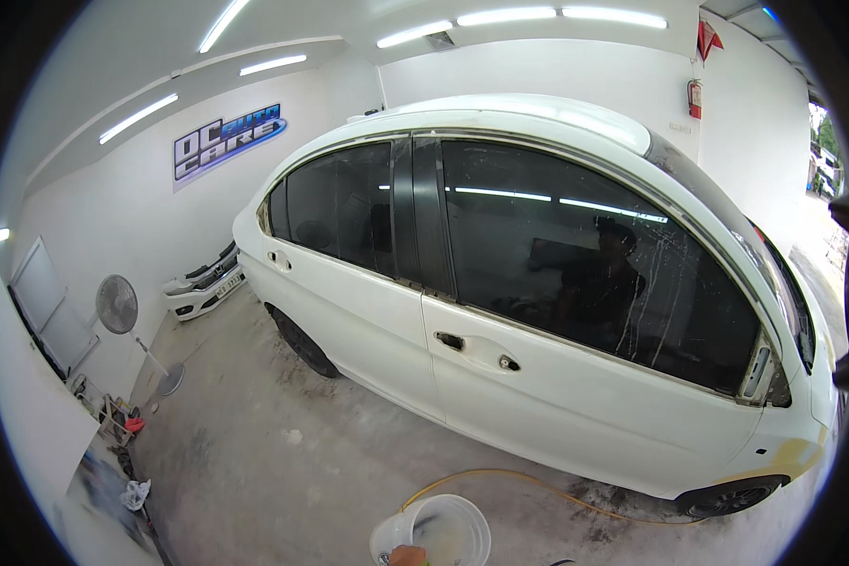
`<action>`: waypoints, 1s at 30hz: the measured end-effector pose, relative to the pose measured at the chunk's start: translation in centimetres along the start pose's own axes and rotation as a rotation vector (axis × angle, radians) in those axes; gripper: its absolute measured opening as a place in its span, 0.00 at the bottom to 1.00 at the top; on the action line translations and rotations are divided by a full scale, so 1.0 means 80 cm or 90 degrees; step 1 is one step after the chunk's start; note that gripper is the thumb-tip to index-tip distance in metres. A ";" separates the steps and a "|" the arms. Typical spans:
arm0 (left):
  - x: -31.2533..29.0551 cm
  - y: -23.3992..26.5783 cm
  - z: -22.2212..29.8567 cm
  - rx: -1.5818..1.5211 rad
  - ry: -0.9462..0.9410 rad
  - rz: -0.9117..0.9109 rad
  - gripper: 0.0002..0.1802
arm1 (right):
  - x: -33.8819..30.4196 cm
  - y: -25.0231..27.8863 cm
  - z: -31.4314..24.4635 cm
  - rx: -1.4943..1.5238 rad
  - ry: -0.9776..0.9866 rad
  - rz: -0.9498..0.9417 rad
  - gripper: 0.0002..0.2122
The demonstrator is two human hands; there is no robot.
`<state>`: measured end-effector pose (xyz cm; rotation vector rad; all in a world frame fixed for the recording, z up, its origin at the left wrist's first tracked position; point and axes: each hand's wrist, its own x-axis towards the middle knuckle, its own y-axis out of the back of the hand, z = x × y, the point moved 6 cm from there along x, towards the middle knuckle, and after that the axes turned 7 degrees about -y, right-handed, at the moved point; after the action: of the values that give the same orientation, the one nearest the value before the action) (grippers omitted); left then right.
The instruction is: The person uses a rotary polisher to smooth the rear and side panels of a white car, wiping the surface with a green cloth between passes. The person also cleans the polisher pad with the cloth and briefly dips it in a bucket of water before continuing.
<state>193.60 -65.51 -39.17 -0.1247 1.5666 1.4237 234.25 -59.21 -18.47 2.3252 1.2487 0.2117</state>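
Note:
At the lower edge a small part of a hand [407, 555], which seems to be my left, shows in front of a white bucket [484, 538]. Its fingers are mostly cut off, so their grip is unclear. A sliver of something green shows beside the hand, and a small metallic part lies just left of it. Against the bucket's left side is a rounded white object [384, 534] of unclear kind. My right hand is out of sight. Ahead stands a white car [557, 377] with dark, streaked windows [575, 255] and openings where door handles sit.
A yellow hose [500, 472] curves from the bucket toward the front wheel [731, 497]. A detached white bumper [203, 283] rests by the far wall. At left stand a fan [117, 304] and floor clutter [118, 415]. A fire extinguisher [694, 98] hangs on the wall.

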 end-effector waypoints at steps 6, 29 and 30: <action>0.107 0.091 -0.027 0.005 0.125 0.069 0.28 | 0.039 -0.077 0.056 -0.036 0.006 0.060 0.40; 0.186 -0.379 0.377 0.216 -0.279 -0.116 0.36 | 0.132 0.014 0.394 -0.064 -0.150 0.355 0.46; 0.183 -0.408 0.404 0.213 -0.303 -0.137 0.38 | 0.146 0.025 0.413 -0.053 -0.150 0.367 0.46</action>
<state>225.26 -42.14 -67.00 0.2242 1.3223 0.9220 254.13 -62.02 -47.23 2.4928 0.4293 0.1677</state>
